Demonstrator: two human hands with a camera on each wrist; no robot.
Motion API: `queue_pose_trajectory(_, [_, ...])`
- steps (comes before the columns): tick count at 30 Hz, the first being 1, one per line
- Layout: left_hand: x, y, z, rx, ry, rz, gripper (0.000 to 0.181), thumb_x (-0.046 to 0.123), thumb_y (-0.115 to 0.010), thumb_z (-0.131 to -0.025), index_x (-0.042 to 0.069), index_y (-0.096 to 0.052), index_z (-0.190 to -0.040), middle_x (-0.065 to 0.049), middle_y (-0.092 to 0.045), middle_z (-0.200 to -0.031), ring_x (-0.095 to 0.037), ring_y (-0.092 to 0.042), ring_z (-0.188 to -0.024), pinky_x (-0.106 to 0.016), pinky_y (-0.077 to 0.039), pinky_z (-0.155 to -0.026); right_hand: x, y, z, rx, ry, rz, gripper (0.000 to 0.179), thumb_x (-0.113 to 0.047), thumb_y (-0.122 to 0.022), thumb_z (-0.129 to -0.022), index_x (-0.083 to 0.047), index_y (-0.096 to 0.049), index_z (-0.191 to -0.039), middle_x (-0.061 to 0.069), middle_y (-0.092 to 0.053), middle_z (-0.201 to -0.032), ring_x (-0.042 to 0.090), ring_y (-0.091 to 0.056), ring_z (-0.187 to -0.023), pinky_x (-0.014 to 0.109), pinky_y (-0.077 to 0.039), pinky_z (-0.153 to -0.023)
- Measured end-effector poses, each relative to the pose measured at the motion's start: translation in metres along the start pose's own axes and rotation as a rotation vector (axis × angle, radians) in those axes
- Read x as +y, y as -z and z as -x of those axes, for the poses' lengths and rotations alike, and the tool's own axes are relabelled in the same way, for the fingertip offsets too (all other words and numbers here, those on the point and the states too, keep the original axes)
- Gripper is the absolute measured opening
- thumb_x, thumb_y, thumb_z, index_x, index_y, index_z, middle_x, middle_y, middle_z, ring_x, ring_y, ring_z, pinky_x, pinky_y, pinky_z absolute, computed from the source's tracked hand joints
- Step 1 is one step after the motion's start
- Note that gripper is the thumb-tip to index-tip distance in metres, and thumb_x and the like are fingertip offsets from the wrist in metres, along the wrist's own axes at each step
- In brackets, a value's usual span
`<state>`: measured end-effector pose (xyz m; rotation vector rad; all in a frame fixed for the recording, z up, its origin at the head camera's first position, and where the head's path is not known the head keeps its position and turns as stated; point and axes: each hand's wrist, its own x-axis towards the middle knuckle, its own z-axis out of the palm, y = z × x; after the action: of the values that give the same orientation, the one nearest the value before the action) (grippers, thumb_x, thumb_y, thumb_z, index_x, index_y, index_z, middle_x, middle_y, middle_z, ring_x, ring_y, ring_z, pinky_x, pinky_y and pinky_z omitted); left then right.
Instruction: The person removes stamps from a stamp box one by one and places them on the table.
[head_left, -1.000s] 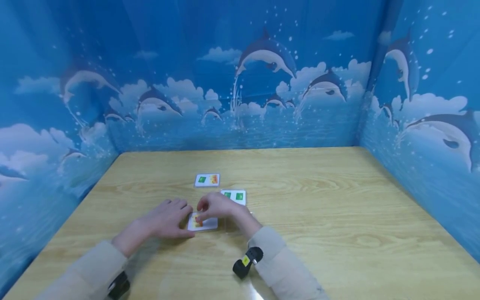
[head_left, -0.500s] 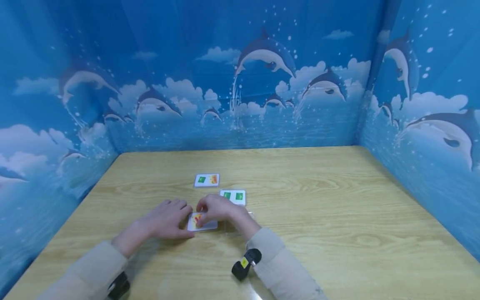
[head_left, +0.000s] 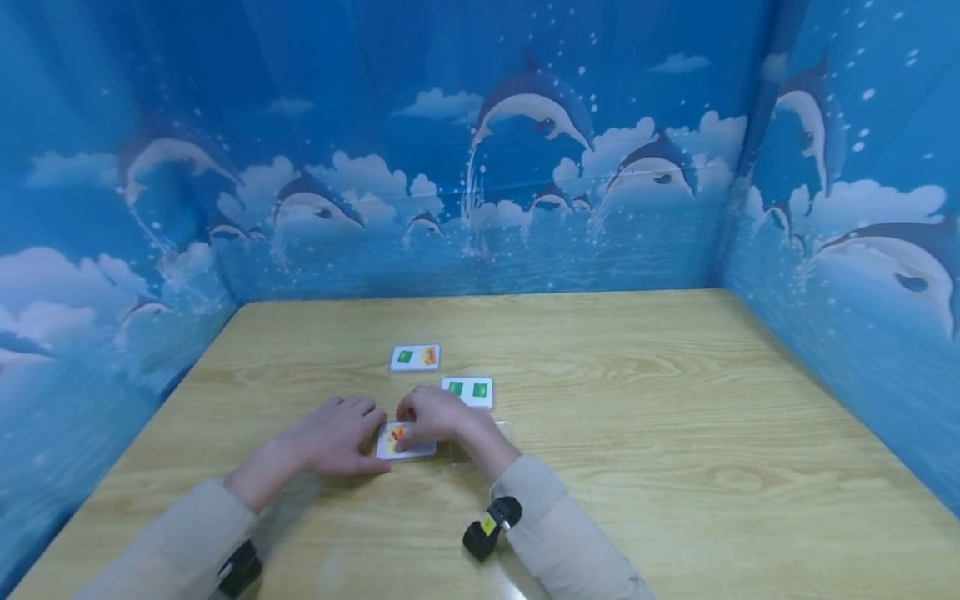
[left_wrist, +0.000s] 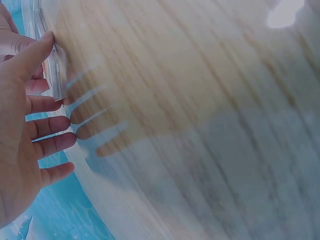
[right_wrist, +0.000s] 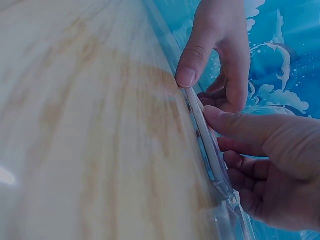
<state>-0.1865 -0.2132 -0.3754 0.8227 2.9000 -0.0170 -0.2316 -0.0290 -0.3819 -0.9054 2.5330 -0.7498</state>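
In the head view, a white card pile (head_left: 422,448) with a yellow-red picture lies flat between my hands. My left hand (head_left: 341,437) holds its left end, thumb at the near corner and index finger at the far one; the other fingers stay fairly straight. From the right, my right hand (head_left: 435,415) grips the pile, its thumb on the card and its fingers bent at the far edge. Edge-on in the right wrist view, the pile (right_wrist: 201,122) looks like a thick white slab. Clear plastic (right_wrist: 222,220) shows along and beyond it. The right hand hides part of the picture.
Behind the hands lie a card with two green squares (head_left: 480,390) and, farther back, a card with a green square and an orange picture (head_left: 415,358). A clear plastic piece (head_left: 502,429) pokes out behind the right wrist. Dolphin-print curtains (head_left: 480,250) border the wooden table (head_left: 637,433).
My right thumb has shifted slightly along the top card, and the right wrist has moved a little, uncovering the clear plastic. The left hand stays in place.
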Motion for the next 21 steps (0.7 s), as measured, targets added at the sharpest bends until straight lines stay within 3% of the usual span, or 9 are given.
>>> queue_pose_trajectory(10, [0.0002,0.0006,-0.0004,-0.007,-0.003,-0.007,0.060,0.065,-0.059,-0.076,0.014,-0.058,-0.109,0.000,-0.053,-0.099,-0.017,-0.049,-0.092,-0.044,-0.042,-0.081,0.0020,0.0000,-0.0023,0.006,-0.009,-0.039,0.032,-0.025,-0.078,-0.074,-0.015,-0.067,-0.102,-0.008,-0.057,-0.083,0.008,-0.052,-0.076,0.021,-0.044,-0.067])
queue_pose_trajectory(21, [0.0015,0.0020,0.0011,-0.012,-0.006,-0.011,0.061,0.065,-0.058,-0.077,0.014,-0.058,-0.111,0.000,-0.053,-0.100,-0.017,-0.049,-0.093,-0.044,-0.042,-0.082,0.0050,-0.0010,-0.0027,0.040,0.024,-0.069,0.024,-0.016,-0.075,-0.076,-0.011,-0.068,-0.098,-0.006,-0.059,-0.082,0.008,-0.052,-0.075,0.020,-0.043,-0.066])
